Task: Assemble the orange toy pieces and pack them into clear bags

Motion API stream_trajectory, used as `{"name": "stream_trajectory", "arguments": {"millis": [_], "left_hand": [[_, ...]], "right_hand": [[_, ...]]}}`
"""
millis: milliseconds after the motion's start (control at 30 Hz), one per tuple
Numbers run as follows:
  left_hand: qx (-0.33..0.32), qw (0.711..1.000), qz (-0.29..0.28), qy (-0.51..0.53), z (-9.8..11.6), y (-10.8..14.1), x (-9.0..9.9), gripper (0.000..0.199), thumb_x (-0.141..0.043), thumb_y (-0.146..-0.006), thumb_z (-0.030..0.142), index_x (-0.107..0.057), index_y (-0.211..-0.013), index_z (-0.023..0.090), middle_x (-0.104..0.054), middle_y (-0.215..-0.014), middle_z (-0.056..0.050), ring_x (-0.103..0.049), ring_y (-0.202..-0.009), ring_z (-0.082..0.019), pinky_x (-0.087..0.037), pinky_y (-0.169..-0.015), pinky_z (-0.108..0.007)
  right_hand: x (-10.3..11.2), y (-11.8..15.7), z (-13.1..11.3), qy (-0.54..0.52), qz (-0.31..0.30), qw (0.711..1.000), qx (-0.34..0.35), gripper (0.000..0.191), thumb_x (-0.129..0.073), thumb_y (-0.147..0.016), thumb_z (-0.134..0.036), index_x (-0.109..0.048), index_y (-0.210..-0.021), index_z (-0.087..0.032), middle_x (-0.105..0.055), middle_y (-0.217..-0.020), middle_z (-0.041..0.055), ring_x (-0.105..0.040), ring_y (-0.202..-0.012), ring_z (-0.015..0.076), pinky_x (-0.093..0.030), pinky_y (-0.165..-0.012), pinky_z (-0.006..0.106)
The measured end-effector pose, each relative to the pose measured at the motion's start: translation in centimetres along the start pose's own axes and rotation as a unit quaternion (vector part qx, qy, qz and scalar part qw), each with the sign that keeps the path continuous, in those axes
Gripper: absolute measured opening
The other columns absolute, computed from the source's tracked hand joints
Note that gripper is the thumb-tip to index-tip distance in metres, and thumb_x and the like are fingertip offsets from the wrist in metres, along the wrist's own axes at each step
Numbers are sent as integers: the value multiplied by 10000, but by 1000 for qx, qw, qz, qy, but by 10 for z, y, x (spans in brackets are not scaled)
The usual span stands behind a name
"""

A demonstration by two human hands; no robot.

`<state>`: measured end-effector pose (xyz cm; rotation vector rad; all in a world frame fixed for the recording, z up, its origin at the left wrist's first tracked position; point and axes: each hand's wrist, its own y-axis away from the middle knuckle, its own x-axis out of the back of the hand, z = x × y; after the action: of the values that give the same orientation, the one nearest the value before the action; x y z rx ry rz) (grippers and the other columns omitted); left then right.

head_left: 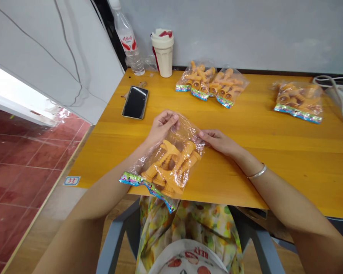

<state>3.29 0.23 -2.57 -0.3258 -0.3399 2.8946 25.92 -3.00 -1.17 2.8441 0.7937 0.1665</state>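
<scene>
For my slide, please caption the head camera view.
Left hand and right hand hold a clear bag of orange plastic pieces at a wooden table.

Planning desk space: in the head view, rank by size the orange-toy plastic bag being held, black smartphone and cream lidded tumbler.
1. Clear plastic bag of orange toys
2. Black smartphone and cream lidded tumbler: too alike to rank

Your clear bag (185, 129) shows orange plastic toys (167, 150) inside, and its printed strip (148, 188) runs blue, green and pink. The worktop (288, 140) is golden yellow with darker wood grain. The floor tiles (23, 160) are deep red with pale lines between them, and your clothing (188, 220) carries a soft yellow-green floral print.
</scene>
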Motion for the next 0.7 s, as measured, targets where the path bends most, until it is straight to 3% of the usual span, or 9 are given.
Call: {"name": "stream_trajectory", "arguments": {"millis": [100,333,533,700], "left_hand": [[16,1000,14,-5,1,-1,2,340,-744,-809,493,-597,-780,187,-633,-716,17,-575,-617,-78,-461,-592,-210],[193,978,-60,-61,17,-1,11,424,-769,-761,529,-639,-929,161,-700,-905,-44,-646,-715,-121,-511,-642,-231],[227,961,-108,-111,17,0,14,432,-751,-777,531,-686,-943,138,-739,-831,-86,-693,-753,-175,-490,-601,-241],[213,971,-86,-73,17,2,5,327,-802,-756,428,-650,-846,153,-747,-813,-64,-710,-763,-156,-535,-688,-239]], "right_hand": [[7,-1,-6,41,16,999,22,460,-712,-736,-663,-693,-704,-204,-680,-704,11,-587,-661,146,-471,-716,304],[24,-5,-6,61,139,986,75,491,-711,-740,-663,-596,-627,-198,-581,-643,-9,-487,-627,126,-404,-667,292],[28,-8,1,63,142,987,47,491,-731,-707,-674,-640,-773,-196,-633,-767,10,-527,-698,145,-428,-700,303],[21,-5,-5,74,90,991,58,524,-668,-743,-714,-649,-776,-191,-642,-779,27,-547,-716,157,-452,-716,314]]}}
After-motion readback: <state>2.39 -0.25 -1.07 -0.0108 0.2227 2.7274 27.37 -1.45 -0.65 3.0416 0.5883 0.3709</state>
